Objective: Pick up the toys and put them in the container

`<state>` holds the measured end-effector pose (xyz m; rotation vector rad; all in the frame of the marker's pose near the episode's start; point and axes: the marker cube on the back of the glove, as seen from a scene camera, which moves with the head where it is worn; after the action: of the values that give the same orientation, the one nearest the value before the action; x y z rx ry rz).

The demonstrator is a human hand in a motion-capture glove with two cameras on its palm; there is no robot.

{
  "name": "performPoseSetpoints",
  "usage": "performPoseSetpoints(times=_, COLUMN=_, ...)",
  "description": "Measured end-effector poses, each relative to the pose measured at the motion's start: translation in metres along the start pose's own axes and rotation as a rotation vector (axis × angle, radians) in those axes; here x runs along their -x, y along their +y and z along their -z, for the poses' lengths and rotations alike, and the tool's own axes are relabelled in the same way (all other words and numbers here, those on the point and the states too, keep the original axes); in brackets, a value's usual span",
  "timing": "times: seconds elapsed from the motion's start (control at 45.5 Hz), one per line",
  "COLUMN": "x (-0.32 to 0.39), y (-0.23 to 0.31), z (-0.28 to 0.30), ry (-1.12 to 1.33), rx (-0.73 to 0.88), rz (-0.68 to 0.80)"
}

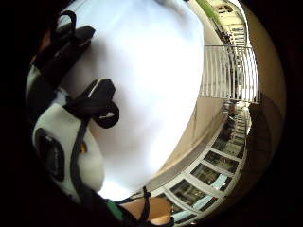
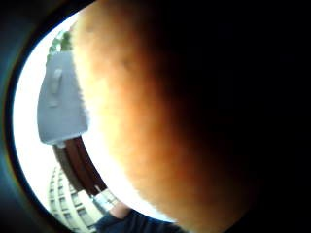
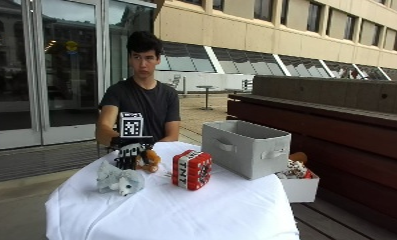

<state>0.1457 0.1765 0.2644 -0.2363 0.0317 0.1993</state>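
Risk first: the brown plush toy point(image 3: 149, 160) could get dropped on the carry, since the grey container point(image 3: 246, 148) is well apart from the fingers, w/ the TNT block point(image 3: 191, 169) sitting between. Gloved right hand point(image 3: 131, 154) is held fingers-down over the white tablecloth point(image 3: 185, 210). Brown plush is right against the palm, prob gripped, but finger curl can't be told. Grey plush point(image 3: 120, 181) lies just below the fingers.

Outside view: across the table point(image 3: 204, 210), facing the seated person, taking in hand point(image 3: 130, 152), toys and grey container point(image 3: 248, 147); little finger side palm view: close over the white tablecloth, glazed building front beyond; thumb side palm view: nearly filled by an orange-brown furry surface very near the palm, grey container beside it; container shared with outside view.
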Motion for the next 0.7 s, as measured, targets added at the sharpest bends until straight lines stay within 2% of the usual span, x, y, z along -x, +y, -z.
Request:
performPoseSetpoints(times=0.198, x=-0.006, y=-0.004, z=0.017, ry=0.037, rx=-0.034, rz=-0.021)
performPoseSetpoints(times=0.374, x=-0.01, y=-0.016, z=0.017, ry=-0.049, rx=0.095, rz=-0.022)
performPoseSetpoints(times=0.462, x=-0.005, y=-0.021, z=0.024, ry=-0.073, rx=0.103, rz=-0.015)
performPoseSetpoints(times=0.572, x=0.005, y=-0.025, z=0.056, ry=-0.101, rx=0.071, rz=-0.007)
performPoseSetpoints(times=0.703, x=0.019, y=-0.045, z=0.124, ry=-0.142, rx=-0.01, rz=-0.023)
